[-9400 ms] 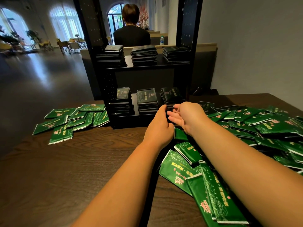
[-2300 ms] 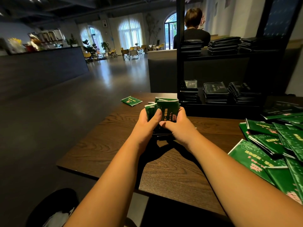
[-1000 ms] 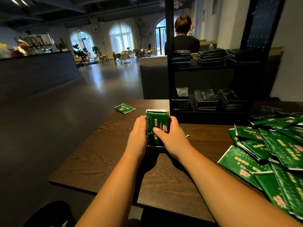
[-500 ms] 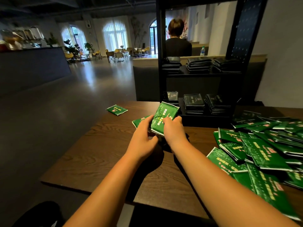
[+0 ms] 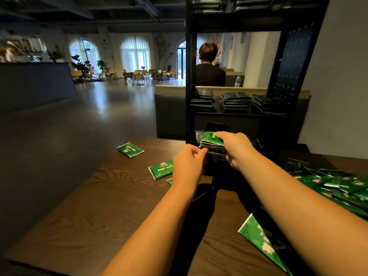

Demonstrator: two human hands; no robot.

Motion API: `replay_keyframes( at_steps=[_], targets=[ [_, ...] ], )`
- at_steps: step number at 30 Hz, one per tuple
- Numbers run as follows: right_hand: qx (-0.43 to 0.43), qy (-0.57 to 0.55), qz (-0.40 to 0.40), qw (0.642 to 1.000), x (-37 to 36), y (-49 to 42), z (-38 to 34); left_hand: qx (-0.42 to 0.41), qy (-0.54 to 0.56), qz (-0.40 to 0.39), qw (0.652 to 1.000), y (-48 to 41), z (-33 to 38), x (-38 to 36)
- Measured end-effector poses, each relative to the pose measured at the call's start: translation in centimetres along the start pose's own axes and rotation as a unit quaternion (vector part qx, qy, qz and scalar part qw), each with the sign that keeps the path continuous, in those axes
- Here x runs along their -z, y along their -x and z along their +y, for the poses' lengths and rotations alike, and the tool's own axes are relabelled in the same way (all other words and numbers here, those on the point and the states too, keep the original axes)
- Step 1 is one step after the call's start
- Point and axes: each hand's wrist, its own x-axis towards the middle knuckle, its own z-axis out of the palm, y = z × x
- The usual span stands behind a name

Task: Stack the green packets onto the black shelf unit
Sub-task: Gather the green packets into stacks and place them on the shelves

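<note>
Green packets (image 5: 212,141) in a small stack sit at the lowest tier of the black shelf unit (image 5: 190,76), gripped by the right hand (image 5: 237,148). The left hand (image 5: 188,166) pinches the stack's near corner. Loose packets (image 5: 161,169) lie on the desk (image 5: 99,216) left of the unit.

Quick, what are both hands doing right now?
Left hand: fingers curled against the packet stack at its corner; grip cannot be told.
Right hand: closed, holding the packet stack.

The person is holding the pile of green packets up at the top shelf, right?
Not quite. In the head view the right hand holds the pile of green packets down at the lowest shelf of the black shelf unit, not the top one.
</note>
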Motion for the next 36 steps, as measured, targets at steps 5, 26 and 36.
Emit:
replay_keyframes(
  at_steps=[5,26,36],
  targets=[
    [-0.014,0.034,-0.009,0.999,-1.1,-2.8,-1.2,0.014,0.063,-0.002,0.998,-0.6,-1.0,-2.1],
    [0.049,0.579,-0.097,0.808,-5.9,-4.8,-4.7,-0.125,-0.097,0.003,0.987,-1.8,-5.1,-2.4],
    [0.047,0.569,-0.098,0.815,-5.5,-3.8,-5.2,-0.100,-0.099,0.011,0.990,-1.2,-5.0,-1.9]
  ],
)
